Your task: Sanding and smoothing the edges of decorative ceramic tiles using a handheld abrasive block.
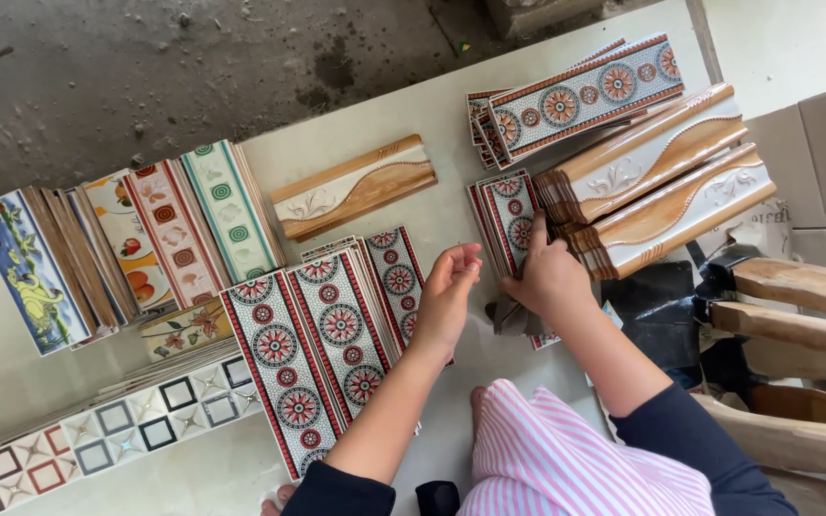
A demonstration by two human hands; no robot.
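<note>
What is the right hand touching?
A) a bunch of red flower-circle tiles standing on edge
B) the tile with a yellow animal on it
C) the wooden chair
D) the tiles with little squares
A: the right hand grips an upright stack of red flower-circle tiles, while the left hand hovers open just beside it, above the flat-lying tiles of the same pattern.

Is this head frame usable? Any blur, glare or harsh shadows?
Head view: soft, even daylight, no glare on the glossy tiles; both the left hand and right hand are sharp, no motion blur; shadows faint; the beige slab edges bow slightly from the wide lens.
</note>
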